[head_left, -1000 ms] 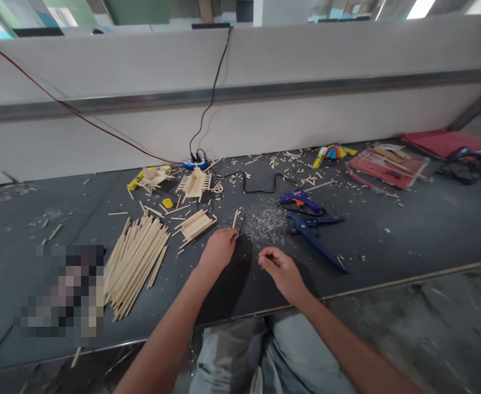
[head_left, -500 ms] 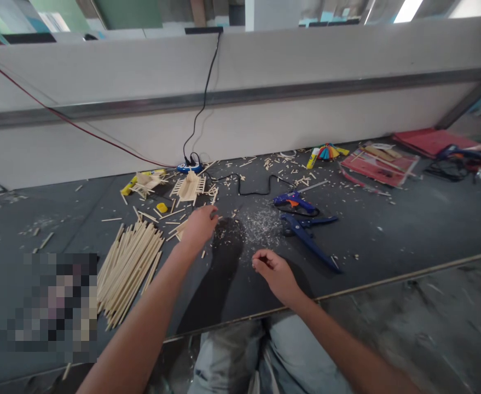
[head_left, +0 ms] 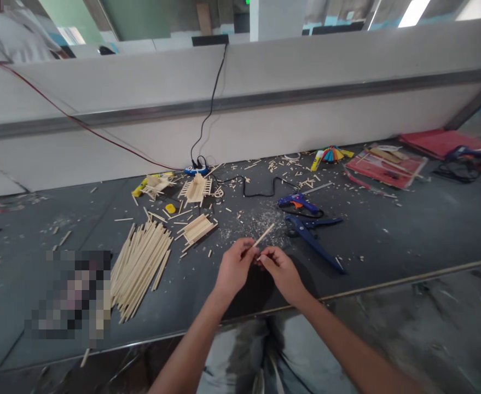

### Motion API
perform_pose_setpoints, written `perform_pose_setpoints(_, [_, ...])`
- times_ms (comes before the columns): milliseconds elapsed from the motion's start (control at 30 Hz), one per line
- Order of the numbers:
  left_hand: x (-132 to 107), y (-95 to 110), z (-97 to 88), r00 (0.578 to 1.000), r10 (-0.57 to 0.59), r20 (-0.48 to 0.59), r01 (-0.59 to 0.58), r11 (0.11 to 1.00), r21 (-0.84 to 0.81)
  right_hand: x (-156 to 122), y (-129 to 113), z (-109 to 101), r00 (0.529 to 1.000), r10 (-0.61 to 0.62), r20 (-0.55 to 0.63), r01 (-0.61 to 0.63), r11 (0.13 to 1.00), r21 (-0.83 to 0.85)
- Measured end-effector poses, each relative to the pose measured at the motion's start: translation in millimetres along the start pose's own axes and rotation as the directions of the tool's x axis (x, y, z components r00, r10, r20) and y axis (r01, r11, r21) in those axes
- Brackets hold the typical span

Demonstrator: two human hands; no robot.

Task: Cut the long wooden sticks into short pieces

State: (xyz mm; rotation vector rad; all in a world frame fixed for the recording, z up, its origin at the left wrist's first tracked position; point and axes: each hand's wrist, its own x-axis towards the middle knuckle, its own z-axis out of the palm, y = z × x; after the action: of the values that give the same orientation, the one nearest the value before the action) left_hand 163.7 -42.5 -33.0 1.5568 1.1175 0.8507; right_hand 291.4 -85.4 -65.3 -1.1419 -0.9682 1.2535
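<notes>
My left hand pinches a short thin wooden stick that slants up and to the right above the dark tabletop. Close beside it, my right hand has its thumb and fingertips pressed together; whatever small thing they hold is too hard to make out. Left of my hands lie a small wooden tray-like piece and a big pile of wooden sticks. A blue hot glue gun and a blue hand cutter rest to the right.
Small wooden models stand near a blue power socket by the wall. A yellow cap, sawdust and offcuts are scattered about. Red packets lie at the far right. Someone in a white shirt is behind the partition.
My left hand has come back from over the tray-like piece, toward my right hand, and now holds a stick. The tray-like piece is uncovered. The camera view has shifted slightly.
</notes>
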Motion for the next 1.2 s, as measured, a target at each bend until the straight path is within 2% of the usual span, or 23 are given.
perform_pose_setpoints(167, [-17.5,-3.7,13.3,0.989,-0.057,-0.135,0.046,0.995,-0.087,-0.8,-1.7,0.2,1.000,-0.024,0.002,0.023,1.000,0.009])
perform_pose_setpoints(267, [-21.1,-7.1,15.4,0.984,-0.073,-0.161,0.051,0.990,-0.132,-0.3,0.4,-0.4,0.999,-0.036,0.001,0.036,0.999,0.007])
perform_pose_setpoints(533, [-24.2,-15.2,14.9,0.992,-0.008,-0.128,0.000,0.998,-0.068,0.0,3.3,-1.8,1.000,-0.025,-0.010,0.025,0.999,-0.025])
perform_pose_setpoints(667, [-25.8,-14.9,14.6,0.996,0.015,-0.093,-0.021,0.997,-0.069,-0.6,1.8,-1.8,0.999,-0.029,-0.019,0.028,0.997,-0.076])
perform_pose_setpoints(833, [-26.4,-13.9,13.8,0.997,0.067,-0.046,-0.071,0.992,-0.104,-0.7,2.2,-2.7,0.999,-0.051,-0.014,0.050,0.997,-0.062])
perform_pose_setpoints(1200, [-24.1,-17.9,15.5,0.991,0.021,-0.134,-0.028,0.998,-0.051,-1.3,2.0,-1.7,0.998,-0.049,-0.035,0.046,0.994,-0.101])
